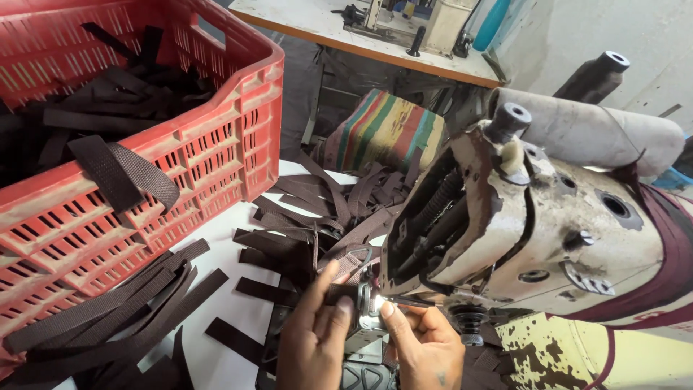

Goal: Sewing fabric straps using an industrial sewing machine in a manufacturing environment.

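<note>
1. At the bottom centre of the frame, the left hand point(312, 339) pinched a dark webbing strap point(339, 292) between thumb and fingers, holding it flat just beside the presser foot point(370, 303) of the worn sewing machine point(534, 231).
2. The right hand point(426, 347) was closed narrowly on the strap's other side, fingertips close to the lit needle area.
3. Doing this step well probably called for keeping the strap square and taut under the foot, with fingertips clear of the needle's path.
4. More cut straps point(303, 217) lay strewn over the white table point(231, 224); others filled the red crate point(209, 144) in the upper left.
</note>
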